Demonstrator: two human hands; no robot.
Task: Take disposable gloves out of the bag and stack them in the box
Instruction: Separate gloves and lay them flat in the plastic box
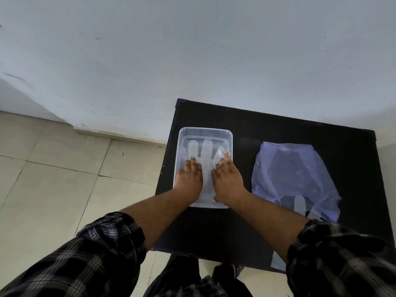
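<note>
1. Plaid sleeves [102,251] are framing our view as we are reaching over the black desk [278,129].
2. Our left hand [189,176] is pressing flat, fingers spread, gripping nothing, on the gloves [205,151] inside the clear box [205,130].
3. Our right hand [228,179] is lying flat beside it.
4. The blue bag [293,172] is lying right of the box.

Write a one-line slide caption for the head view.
Both hands flatten a glove in the clear box; bag alongside.
</note>
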